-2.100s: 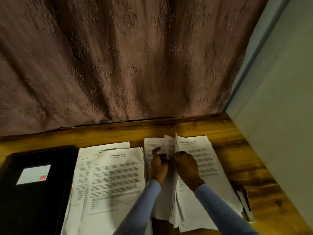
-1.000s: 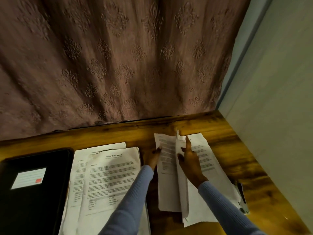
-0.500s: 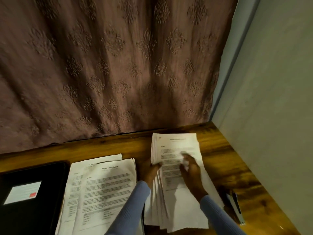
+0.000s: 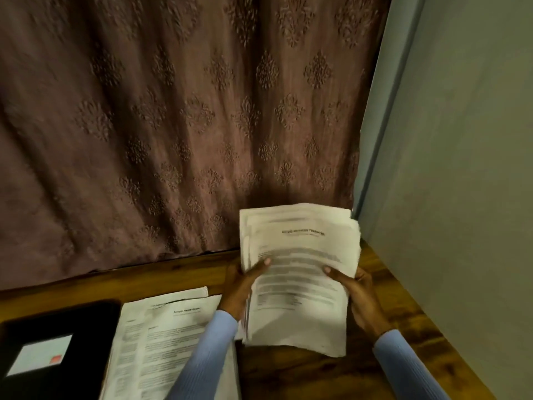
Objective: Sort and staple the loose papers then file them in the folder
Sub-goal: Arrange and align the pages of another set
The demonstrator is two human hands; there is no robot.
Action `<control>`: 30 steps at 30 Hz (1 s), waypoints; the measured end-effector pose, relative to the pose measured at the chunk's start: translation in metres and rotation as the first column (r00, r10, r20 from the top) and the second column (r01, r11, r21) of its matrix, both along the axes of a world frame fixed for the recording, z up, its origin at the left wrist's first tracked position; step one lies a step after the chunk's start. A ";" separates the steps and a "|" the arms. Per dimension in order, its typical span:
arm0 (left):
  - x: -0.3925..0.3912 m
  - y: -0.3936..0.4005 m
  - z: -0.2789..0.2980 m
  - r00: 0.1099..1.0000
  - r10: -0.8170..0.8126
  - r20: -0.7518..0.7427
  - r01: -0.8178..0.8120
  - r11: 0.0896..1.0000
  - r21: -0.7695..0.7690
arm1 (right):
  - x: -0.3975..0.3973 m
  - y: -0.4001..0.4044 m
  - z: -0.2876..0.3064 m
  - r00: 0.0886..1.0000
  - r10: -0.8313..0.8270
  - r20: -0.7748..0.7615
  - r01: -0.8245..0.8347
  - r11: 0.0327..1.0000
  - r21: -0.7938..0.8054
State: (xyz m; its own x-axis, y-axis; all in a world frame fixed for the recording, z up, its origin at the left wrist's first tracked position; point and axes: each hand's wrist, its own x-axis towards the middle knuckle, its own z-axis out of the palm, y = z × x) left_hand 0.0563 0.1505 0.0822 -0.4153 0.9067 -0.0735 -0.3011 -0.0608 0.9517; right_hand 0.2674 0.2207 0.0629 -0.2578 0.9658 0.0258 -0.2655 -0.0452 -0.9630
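Both hands, left hand and right hand, now grip the gathered stack of papers, lifted off the right of the desk, likely squared for stapling.

Bare desk is seen below the raised stack. Passage right of the right hand is blocked by the wall; left of the left hand, sorted papers and folder lie.

Two bare hands, light blue ribbed long sleeves
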 end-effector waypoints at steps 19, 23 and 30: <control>0.006 -0.012 -0.012 0.995 0.091 -0.044 -0.090 0.996 0.013 | -0.002 -0.001 0.016 0.971 -0.004 0.241 -0.048 0.976 0.211; 0.011 -0.008 -0.012 0.997 0.073 -0.003 -0.073 0.997 0.034 | -0.007 0.000 0.017 0.977 0.021 0.214 -0.058 0.984 0.166; 0.016 -0.007 -0.016 0.989 0.102 -0.106 -0.099 0.994 0.038 | -0.001 0.003 0.009 0.972 0.018 0.235 -0.054 0.987 0.148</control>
